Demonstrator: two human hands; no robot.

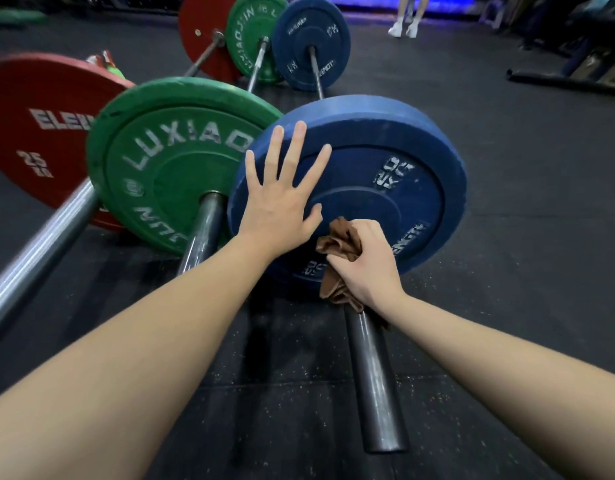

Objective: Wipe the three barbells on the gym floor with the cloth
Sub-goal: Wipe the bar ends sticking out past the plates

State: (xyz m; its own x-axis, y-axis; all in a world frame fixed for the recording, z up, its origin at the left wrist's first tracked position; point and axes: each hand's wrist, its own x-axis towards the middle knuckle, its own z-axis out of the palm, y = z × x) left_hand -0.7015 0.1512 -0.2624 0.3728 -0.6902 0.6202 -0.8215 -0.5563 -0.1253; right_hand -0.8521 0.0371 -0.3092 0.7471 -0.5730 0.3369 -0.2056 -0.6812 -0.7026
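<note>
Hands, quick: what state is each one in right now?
Left hand: open, fingers spread flat against the near blue plate.
Right hand: gripping the brown cloth around the sleeve.

We see the dark floor (pixel 524 254) bearing, left to right, a red barbell (pixel 39 133), green barbell (pixel 167 161) and blue barbell (pixel 410 192).

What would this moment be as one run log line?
left hand: flat on blue plate | right hand: grips brown cloth on bar sleeve | step: sleeve wipe

A gym: loaded barbells (pixel 209 216) lie on black rubber flooring (pixel 524 237).
</note>
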